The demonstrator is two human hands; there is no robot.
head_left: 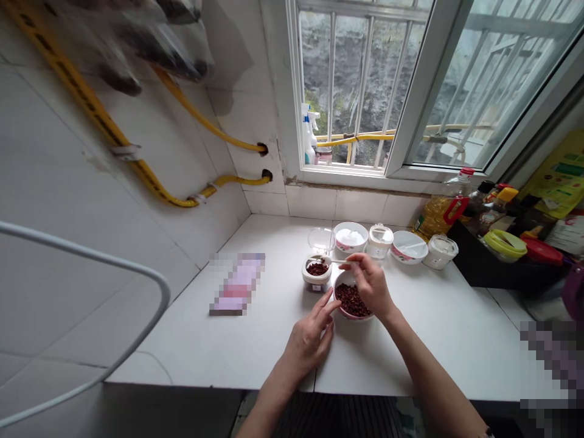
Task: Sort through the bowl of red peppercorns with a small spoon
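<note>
My right hand [371, 285] pinches the handle of a small white spoon [337, 261], whose bowl end is over a small round jar [317, 281]. Dark reddish-brown dried bits that look like Sichuan peppercorns fill much of the jar. Right of it stands a bowl [353, 317] holding more of the same bits, partly hidden under my right hand. My left hand [311, 336] is at the bowl's left side, thumb at the rim and fingers along the outside, close to the jar. A clear lid [321, 239] lies behind the jar.
Along the back stand a bowl of white powder [351, 237], a lidded jar [379, 241], a bowl with a white spoon [409, 247] and another lidded jar [440, 252]. An oil bottle [438, 213] and a black rack [483, 261] are right. A blurred pinkish packet [238, 284] lies left.
</note>
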